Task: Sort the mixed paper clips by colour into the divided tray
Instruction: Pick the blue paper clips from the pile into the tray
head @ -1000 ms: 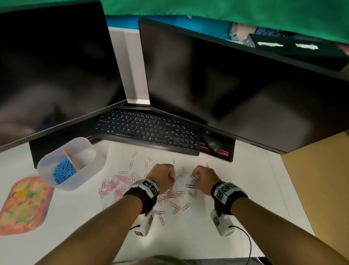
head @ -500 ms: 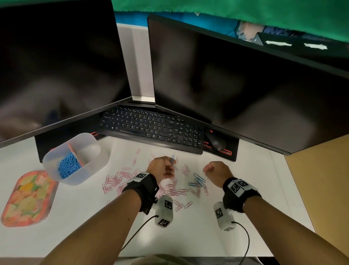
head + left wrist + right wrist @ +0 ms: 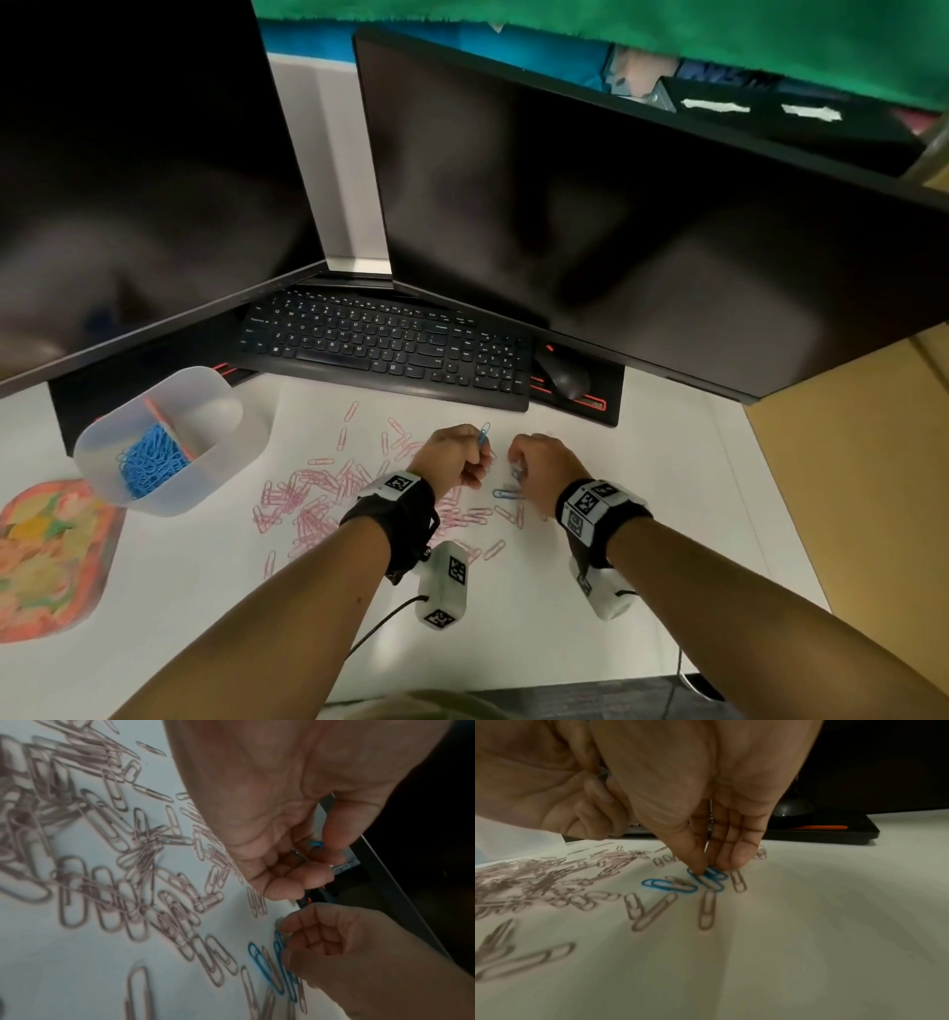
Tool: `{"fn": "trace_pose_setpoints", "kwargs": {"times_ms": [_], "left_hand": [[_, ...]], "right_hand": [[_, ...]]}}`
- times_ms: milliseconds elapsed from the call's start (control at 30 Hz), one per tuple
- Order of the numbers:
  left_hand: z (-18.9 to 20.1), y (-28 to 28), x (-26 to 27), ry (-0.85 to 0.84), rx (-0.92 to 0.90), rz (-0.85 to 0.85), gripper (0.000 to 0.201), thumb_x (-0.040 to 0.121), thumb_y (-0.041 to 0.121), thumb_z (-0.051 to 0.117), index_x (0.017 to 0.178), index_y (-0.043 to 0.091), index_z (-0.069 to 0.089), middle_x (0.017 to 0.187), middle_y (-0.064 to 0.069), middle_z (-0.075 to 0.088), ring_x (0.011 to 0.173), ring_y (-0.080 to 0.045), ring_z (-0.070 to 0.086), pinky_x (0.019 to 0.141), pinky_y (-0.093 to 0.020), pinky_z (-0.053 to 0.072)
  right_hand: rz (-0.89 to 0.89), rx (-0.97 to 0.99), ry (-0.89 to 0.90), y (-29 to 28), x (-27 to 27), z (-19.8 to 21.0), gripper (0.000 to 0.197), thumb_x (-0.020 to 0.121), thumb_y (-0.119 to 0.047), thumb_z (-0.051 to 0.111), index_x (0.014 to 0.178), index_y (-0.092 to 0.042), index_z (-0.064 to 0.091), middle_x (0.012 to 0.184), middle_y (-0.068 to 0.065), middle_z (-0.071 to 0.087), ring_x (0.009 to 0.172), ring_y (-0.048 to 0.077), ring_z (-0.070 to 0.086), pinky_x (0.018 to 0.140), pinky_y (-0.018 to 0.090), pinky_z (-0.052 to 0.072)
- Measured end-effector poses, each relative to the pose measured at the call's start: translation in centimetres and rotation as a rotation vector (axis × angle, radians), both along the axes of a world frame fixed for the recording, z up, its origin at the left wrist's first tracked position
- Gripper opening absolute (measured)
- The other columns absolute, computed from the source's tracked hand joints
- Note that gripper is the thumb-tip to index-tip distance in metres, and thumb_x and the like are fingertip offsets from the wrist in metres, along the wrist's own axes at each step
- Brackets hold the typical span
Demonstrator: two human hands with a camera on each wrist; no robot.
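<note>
Right hand (image 3: 706, 833) fingertips (image 3: 698, 869) on blue clip (image 3: 706, 879)

Two dark monitors (image 3: 616, 231) stood at back of white bench (image 3: 590, 663), black keyboard (image 3: 382, 349) under them, black mouse (image 3: 564, 379) on red-trimmed pad just right of kbd. Colourful patterned mat (image 3: 46, 555) lay far left.

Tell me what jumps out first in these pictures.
Two big dark monitors loom over a keyboard. Below them, pink paper clips lie scattered on the white desk, where the left hand pinches a blue paper clip and the right hand fingers more blue ones. A translucent divided tray at left holds a blue heap.
</note>
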State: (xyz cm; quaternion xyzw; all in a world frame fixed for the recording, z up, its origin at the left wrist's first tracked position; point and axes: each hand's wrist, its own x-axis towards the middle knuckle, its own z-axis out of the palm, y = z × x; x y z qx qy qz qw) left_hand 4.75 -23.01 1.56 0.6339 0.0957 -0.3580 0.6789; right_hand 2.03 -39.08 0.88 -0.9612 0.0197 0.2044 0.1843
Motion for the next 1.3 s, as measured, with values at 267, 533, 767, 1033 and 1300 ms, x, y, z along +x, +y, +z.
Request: {"fn": "trace_pose_setpoints", "kwargs": {"times_ms": [267, 533, 767, 1033, 1300], "left_hand": [[-1.0, 0.3, 0.0, -0.13, 0.188, -0.041, 0.036, 0.096, 0.029, 0.052, 0.065, 0.01, 0.051, 0.06, -0.005, 0.054, 0.054, -0.018, 0.047, 0.055, -0.028, 0.043], [-1.3, 0.5, -0.1, -0.13, 0.19, -0.074, 0.03, 0.096, 0.003, 0.038, 0.097, 0.001, 0.069, 0.073, -0.005, 0.063, 0.057, -0.014, 0.053, 0.051, -0.022, 0.046], [-1.9, -1.5, -0.5, -0.385, 0.618, -0.437, 0.009, 0.085, 0.02, 0.057, 0.09, 0.014, 0.063, 0.089, 0.0, 0.064, 0.082, -0.018, 0.06, 0.066, -0.026, 0.048], [-2.5, -3.0, -2.1, -0.8, 0.966, -0.788, 0.02, 0.092, 0.024, 0.054, 0.108, 0.015, 0.063, 0.107, -0.004, 0.06, 0.092, -0.025, 0.064, 0.083, -0.038, 0.056], [-2.4, -0.3, -1.1, -0.715, 0.909, -0.754, 0.015, 0.089, 0.016, 0.054, 0.098, 0.014, 0.065, 0.1, -0.005, 0.067, 0.091, -0.025, 0.065, 0.082, -0.038, 0.056]], "right_hand": [[-0.032, -0.004, 0.081, 0.2, 0.7, -0.5, 0.023, 0.085, -0.009, 0.062, 0.106, -0.017, 0.057, 0.106, 0.002, 0.06, 0.089, 0.016, 0.055, 0.075, 0.024, 0.047], [-0.247, 0.278, 0.147, -1.6, 0.8, 0.3, 0.02, 0.092, -0.011, 0.046, 0.102, -0.01, 0.064, 0.092, 0.0, 0.059, 0.086, 0.016, 0.056, 0.075, 0.025, 0.044], [-0.9, 0.897, 0.32, -2.8, 0.6, 0.1, 0.014, 0.083, -0.008, 0.045, 0.071, -0.009, 0.052, 0.063, 0.007, 0.047, 0.052, 0.019, 0.042, 0.053, 0.027, 0.032], [-0.122, 0.112, 0.024, -1.2, -0.8, -0.4, 0.026, 0.083, -0.003, 0.057, 0.104, -0.018, 0.058, 0.1, -0.001, 0.057, 0.091, 0.017, 0.055, 0.074, 0.023, 0.045], [-0.131, 0.093, 0.066, -0.7, -0.6, -0.5, 0.029, 0.085, 0.004, 0.053, 0.106, -0.016, 0.058, 0.107, 0.006, 0.061, 0.094, 0.022, 0.059, 0.081, 0.029, 0.053]]}}
